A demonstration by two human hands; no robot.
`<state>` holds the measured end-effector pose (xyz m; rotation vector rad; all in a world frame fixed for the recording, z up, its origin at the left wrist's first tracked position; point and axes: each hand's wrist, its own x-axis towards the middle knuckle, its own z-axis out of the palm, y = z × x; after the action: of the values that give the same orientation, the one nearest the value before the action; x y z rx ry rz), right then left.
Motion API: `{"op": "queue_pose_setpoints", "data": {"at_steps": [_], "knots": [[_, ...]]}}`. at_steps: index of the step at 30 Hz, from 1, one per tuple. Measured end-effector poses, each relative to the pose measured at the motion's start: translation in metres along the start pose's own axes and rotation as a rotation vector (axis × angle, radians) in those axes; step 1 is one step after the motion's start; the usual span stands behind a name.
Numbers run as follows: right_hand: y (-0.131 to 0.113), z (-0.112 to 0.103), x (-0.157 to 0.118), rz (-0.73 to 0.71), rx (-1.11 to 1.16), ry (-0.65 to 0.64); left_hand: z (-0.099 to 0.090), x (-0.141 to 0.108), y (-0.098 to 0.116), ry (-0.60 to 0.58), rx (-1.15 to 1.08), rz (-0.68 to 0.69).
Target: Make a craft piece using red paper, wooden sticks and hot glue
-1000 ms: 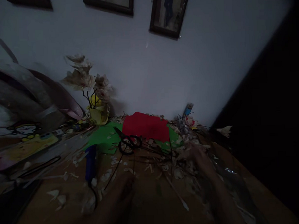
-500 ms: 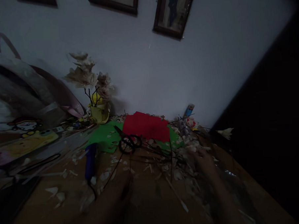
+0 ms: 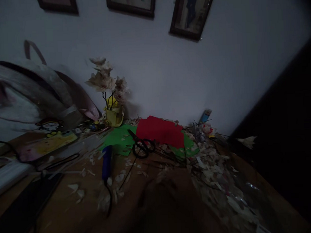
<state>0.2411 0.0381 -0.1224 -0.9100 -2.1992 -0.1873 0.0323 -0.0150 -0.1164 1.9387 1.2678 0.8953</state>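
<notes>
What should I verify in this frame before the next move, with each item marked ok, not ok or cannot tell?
1. Hands clearly visible: not ok; a dark blurred shape covers the bottom edge.
2. Grip on any object: cannot tell, because of the blur.
3. Black-handled scissors resting on the green paper sheet: ok.
4. Blue-handled corded tool lying on the wooden table, apart from the scissors: ok.
5. Red paper sheet visible beside the green sheet: ok.
6. Lighting good enough for fine detail: not ok; the scene is dim.
</notes>
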Motion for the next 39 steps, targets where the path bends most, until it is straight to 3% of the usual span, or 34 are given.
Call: {"op": "queue_pose_setpoints", "data": {"at_steps": [3,7,10,14,18,21,26,30,32,36,39], "knots": [[-0.02,0.011,-0.007,0.152,0.234,-0.128,0.0,0.001,0.004,0.003,-0.067,-0.029],[-0.031,0.008,-0.006,0.251,0.344,-0.169,0.0,0.006,0.003,0.034,-0.164,-0.166],[-0.026,0.003,0.001,0.521,0.565,-0.167,0.001,0.01,-0.004,0.08,-0.246,-0.263],[-0.016,0.001,0.002,0.829,0.813,-0.135,0.001,0.014,-0.005,0.128,-0.438,-0.253],[-0.02,-0.005,0.003,0.841,0.894,-0.212,0.001,0.014,0.001,0.159,-0.538,-0.29],[-0.032,-0.012,0.009,0.756,0.891,-0.374,0.004,0.013,0.0,0.099,-0.702,-0.273],[-0.029,-0.012,0.012,0.747,0.754,-0.552,0.008,0.013,-0.008,0.11,-0.811,-0.275],[-0.007,-0.015,0.011,0.8,0.672,-0.424,0.005,0.014,-0.007,0.123,-0.861,-0.294],[0.008,-0.025,0.012,0.907,0.606,-0.346,0.003,0.014,-0.007,0.133,-0.821,-0.294],[0.048,-0.052,0.009,1.061,0.292,0.074,0.003,0.013,-0.011,0.127,-0.708,-0.255],[0.065,-0.058,0.004,0.883,-0.097,0.314,0.005,0.011,-0.011,0.118,-0.62,-0.241]]}}
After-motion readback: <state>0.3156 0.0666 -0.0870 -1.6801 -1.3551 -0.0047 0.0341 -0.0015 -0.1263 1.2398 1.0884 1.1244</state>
